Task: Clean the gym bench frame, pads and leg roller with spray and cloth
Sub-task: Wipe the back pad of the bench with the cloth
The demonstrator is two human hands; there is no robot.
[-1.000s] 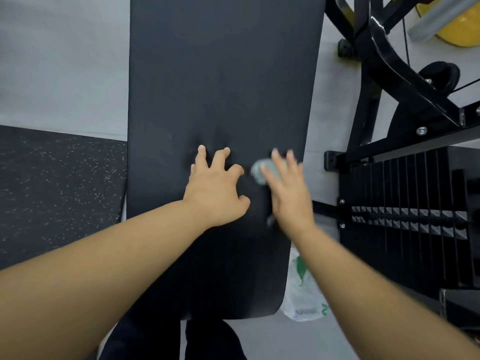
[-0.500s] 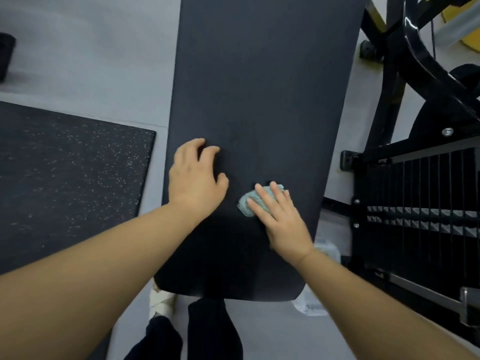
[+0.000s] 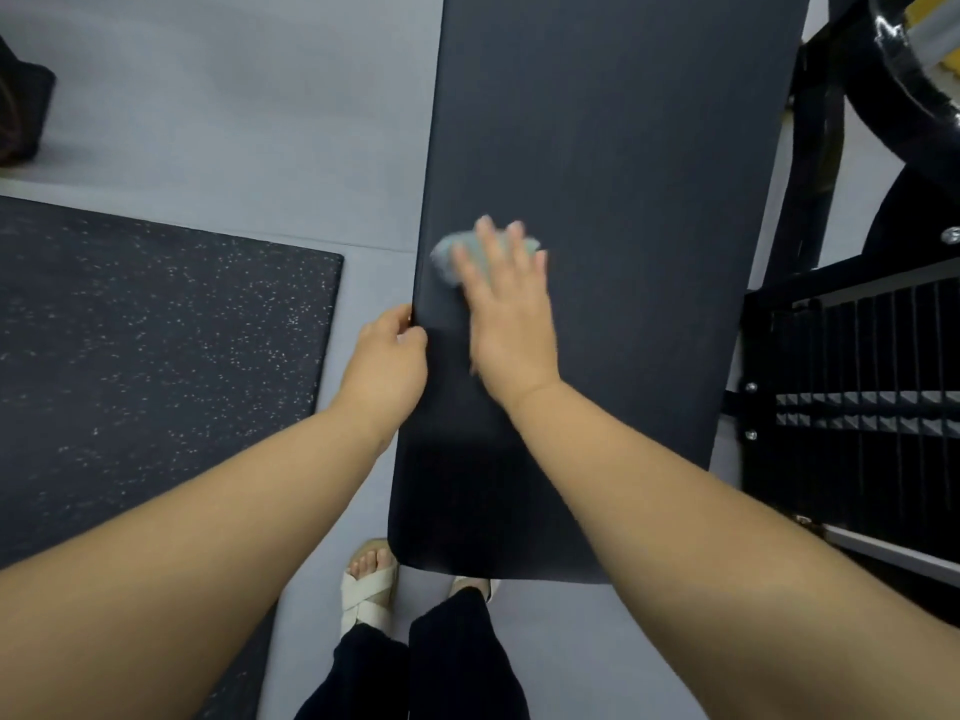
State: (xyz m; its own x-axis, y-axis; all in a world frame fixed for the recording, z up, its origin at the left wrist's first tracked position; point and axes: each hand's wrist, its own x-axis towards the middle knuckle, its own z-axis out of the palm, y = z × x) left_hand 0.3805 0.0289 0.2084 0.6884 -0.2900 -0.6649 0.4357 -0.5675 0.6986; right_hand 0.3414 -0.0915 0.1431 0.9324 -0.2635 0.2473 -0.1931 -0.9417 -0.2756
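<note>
Cloth [image 3: 445, 256] lies beneath fingers [image 3: 487, 236] of right hand [image 3: 511, 324].

Readable text, labels, brands, numbers, signs: none.

Item noted: weight stack [image 3: 857, 407], to the right of the bench pad [image 3: 623, 148]. Two rows of small pale tags run across its black plates, too small and blurred to make out any figure.
</note>
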